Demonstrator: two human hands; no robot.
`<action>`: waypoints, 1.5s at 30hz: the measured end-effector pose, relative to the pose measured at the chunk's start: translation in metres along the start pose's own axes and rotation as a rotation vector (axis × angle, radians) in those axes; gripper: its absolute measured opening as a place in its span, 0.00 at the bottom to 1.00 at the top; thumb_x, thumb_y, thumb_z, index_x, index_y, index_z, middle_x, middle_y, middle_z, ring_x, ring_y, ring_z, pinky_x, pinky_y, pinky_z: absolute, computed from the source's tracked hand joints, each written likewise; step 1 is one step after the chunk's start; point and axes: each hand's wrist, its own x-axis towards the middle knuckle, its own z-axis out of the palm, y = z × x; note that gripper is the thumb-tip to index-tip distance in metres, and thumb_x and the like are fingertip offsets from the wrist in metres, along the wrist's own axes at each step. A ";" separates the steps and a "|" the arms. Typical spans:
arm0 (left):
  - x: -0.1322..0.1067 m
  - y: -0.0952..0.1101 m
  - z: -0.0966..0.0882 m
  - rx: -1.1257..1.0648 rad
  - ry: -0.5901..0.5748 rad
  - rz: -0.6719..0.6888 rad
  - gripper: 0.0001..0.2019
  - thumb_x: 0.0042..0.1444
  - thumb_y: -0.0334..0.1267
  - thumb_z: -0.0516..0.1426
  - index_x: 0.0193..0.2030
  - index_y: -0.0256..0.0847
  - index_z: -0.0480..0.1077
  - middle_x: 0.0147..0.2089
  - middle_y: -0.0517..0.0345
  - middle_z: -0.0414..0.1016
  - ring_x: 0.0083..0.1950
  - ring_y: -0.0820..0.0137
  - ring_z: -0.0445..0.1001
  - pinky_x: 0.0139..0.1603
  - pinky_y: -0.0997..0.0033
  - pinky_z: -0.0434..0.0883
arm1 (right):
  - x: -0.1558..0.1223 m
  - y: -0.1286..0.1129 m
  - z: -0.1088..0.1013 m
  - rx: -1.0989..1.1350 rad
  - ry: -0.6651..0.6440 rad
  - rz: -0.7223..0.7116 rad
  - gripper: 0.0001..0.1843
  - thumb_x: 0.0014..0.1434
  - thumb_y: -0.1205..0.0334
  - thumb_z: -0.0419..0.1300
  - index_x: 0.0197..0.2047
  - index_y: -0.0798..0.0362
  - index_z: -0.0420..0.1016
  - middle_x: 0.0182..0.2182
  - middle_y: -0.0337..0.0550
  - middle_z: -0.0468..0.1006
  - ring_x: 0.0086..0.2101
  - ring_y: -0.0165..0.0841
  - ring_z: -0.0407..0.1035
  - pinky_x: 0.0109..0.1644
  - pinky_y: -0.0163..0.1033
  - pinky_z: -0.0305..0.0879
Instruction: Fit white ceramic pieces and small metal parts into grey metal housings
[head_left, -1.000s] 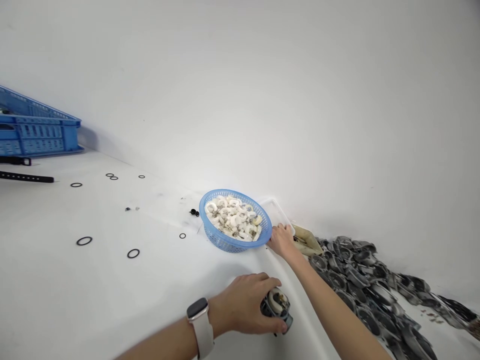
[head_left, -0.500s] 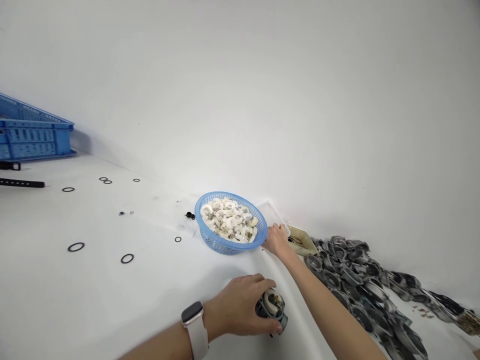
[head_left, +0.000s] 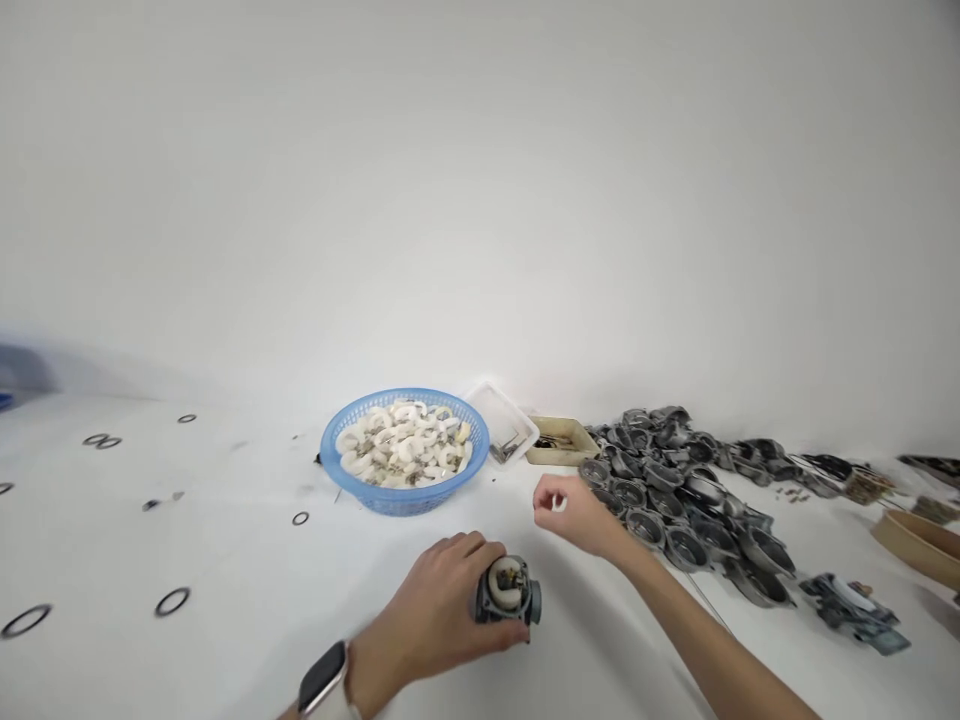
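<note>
My left hand (head_left: 442, 605) is wrapped round a small grey metal carburetor (head_left: 534, 600), its open side facing up. A white C-shaped float (head_left: 501, 590) sits inside it, with a bit of brass colour beside it. My right hand (head_left: 581, 515) hovers above and to the right of the carburetor, thumb and forefinger pinched together. Whatever may be between those fingertips is too small to make out. Behind the hands stands a blue mesh basket (head_left: 409, 502) heaped with white floats (head_left: 405, 440).
Right of the basket are a white plastic tray (head_left: 504, 405) holding thin pieces and a beige box (head_left: 562, 457). Many grey metal bowls (head_left: 667, 510) are piled on the right, near a brown container (head_left: 919, 540). Black rubber rings (head_left: 172, 602) lie on the left.
The view has turned to the right. My right hand has come back from the white tray beside the basket toward the carburetor. My left hand still holds the carburetor.
</note>
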 end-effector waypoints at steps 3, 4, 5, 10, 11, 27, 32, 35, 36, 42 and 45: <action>0.000 -0.002 0.005 0.109 0.023 -0.002 0.30 0.50 0.52 0.70 0.58 0.48 0.72 0.55 0.50 0.77 0.53 0.51 0.76 0.54 0.55 0.73 | -0.025 0.011 0.011 0.333 -0.034 -0.003 0.03 0.46 0.61 0.57 0.25 0.51 0.69 0.25 0.37 0.71 0.27 0.32 0.64 0.33 0.36 0.62; 0.000 -0.005 0.007 0.142 0.040 0.009 0.31 0.50 0.51 0.71 0.59 0.48 0.72 0.56 0.50 0.77 0.53 0.51 0.77 0.54 0.56 0.75 | -0.030 0.013 0.016 0.427 -0.043 -0.007 0.03 0.46 0.61 0.56 0.25 0.51 0.69 0.25 0.37 0.70 0.27 0.31 0.63 0.32 0.36 0.62; 0.000 -0.007 0.008 0.172 0.076 0.037 0.31 0.50 0.51 0.70 0.60 0.48 0.71 0.56 0.51 0.78 0.53 0.51 0.78 0.53 0.58 0.76 | -0.032 0.014 0.020 0.511 -0.051 -0.015 0.03 0.46 0.62 0.56 0.26 0.51 0.69 0.26 0.37 0.69 0.27 0.31 0.62 0.31 0.36 0.62; 0.002 -0.009 0.005 0.277 0.400 0.329 0.23 0.62 0.48 0.63 0.63 0.49 0.67 0.52 0.52 0.80 0.47 0.59 0.81 0.46 0.67 0.78 | -0.033 0.012 0.033 0.781 -0.085 -0.081 0.00 0.44 0.64 0.58 0.24 0.51 0.69 0.26 0.36 0.68 0.24 0.28 0.59 0.28 0.35 0.56; 0.004 -0.005 0.004 0.297 0.446 0.365 0.22 0.64 0.46 0.62 0.62 0.49 0.66 0.50 0.51 0.80 0.46 0.60 0.81 0.45 0.67 0.78 | -0.033 0.012 0.035 0.833 -0.092 -0.097 0.01 0.43 0.65 0.59 0.23 0.51 0.70 0.26 0.36 0.68 0.24 0.28 0.58 0.28 0.35 0.54; 0.042 0.063 -0.002 0.285 0.416 0.408 0.15 0.62 0.29 0.57 0.55 0.46 0.70 0.43 0.51 0.78 0.39 0.64 0.76 0.39 0.66 0.74 | -0.036 0.015 0.032 1.125 -0.145 -0.215 0.05 0.49 0.64 0.66 0.25 0.53 0.75 0.26 0.35 0.68 0.28 0.29 0.59 0.33 0.36 0.54; 0.041 0.062 0.000 0.216 0.384 0.400 0.17 0.61 0.27 0.56 0.55 0.45 0.70 0.44 0.51 0.78 0.41 0.64 0.77 0.41 0.66 0.75 | -0.039 0.008 0.026 1.104 -0.184 -0.136 0.05 0.48 0.64 0.66 0.26 0.52 0.73 0.25 0.34 0.69 0.28 0.29 0.59 0.34 0.36 0.54; 0.040 0.059 0.000 0.217 0.370 0.378 0.15 0.61 0.27 0.56 0.53 0.45 0.70 0.44 0.52 0.78 0.42 0.64 0.77 0.42 0.66 0.75 | -0.042 0.002 0.024 1.123 -0.201 -0.022 0.10 0.48 0.61 0.71 0.33 0.51 0.75 0.24 0.34 0.72 0.27 0.29 0.60 0.33 0.35 0.55; 0.039 0.057 -0.001 0.218 0.363 0.366 0.15 0.62 0.27 0.56 0.53 0.45 0.71 0.44 0.52 0.78 0.42 0.64 0.77 0.42 0.66 0.75 | -0.042 0.000 0.024 1.137 -0.198 -0.003 0.13 0.47 0.60 0.72 0.35 0.50 0.76 0.25 0.33 0.73 0.26 0.29 0.61 0.33 0.35 0.56; 0.022 0.040 -0.011 0.061 0.179 0.122 0.28 0.47 0.30 0.66 0.57 0.47 0.71 0.54 0.53 0.76 0.53 0.58 0.76 0.55 0.62 0.74 | -0.040 0.002 0.030 1.034 -0.082 0.074 0.18 0.48 0.53 0.76 0.39 0.51 0.81 0.25 0.34 0.74 0.27 0.29 0.62 0.34 0.37 0.57; 0.009 0.029 -0.012 -0.104 0.055 -0.062 0.24 0.45 0.30 0.67 0.51 0.49 0.75 0.54 0.57 0.77 0.53 0.60 0.76 0.56 0.66 0.74 | -0.039 0.006 0.036 0.931 -0.076 0.116 0.15 0.48 0.52 0.75 0.33 0.53 0.82 0.23 0.34 0.72 0.27 0.29 0.60 0.34 0.37 0.55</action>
